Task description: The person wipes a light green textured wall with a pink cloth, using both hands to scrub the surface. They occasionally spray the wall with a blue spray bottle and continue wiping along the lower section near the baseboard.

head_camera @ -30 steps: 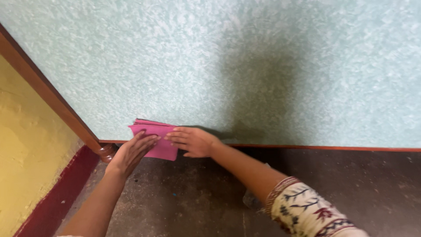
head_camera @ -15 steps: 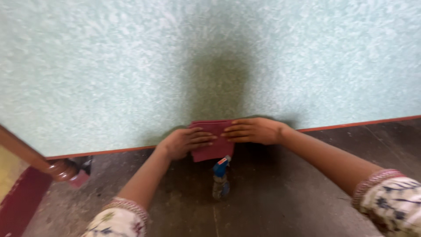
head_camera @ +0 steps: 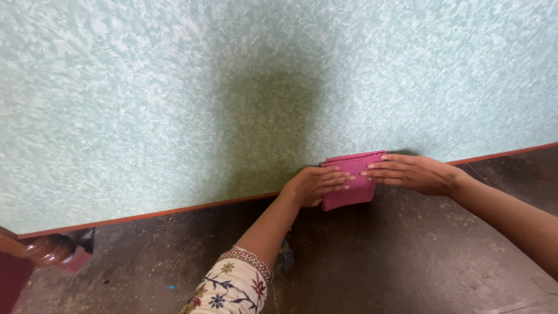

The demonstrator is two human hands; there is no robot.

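Hands first: our left hand [head_camera: 317,185] and right hand [head_camera: 410,173] lie flat, fingers stretched out and close together, both pressing one folded pink square cloth [head_camera: 350,180] against the lower edge of a pale green mottled surface [head_camera: 174,99]. Neither grip closes around anything; the palms and fingers pin the cloth from its left and right sides, fingertips nearly meeting over its middle. The cloth sits right of centre, straddling the thin orange-brown wooden trim [head_camera: 145,216] that runs along the bottom of the green surface, its lower part hanging over the dark, gritty concrete floor [head_camera: 407,261].

To do this well, we judge that both palms should bear evenly so the folded layers do not slide apart, and that the cloth should stay square to the trim so the narrow strip gets full contact. The floor looks dusty, so the hanging lower edge is best kept off it.

A spray bottle [head_camera: 285,259] lies on the floor near us, mostly hidden behind our left forearm and its white flower-patterned sleeve [head_camera: 229,288]. At far left a turned dark wooden knob [head_camera: 49,250] shows below the trim.
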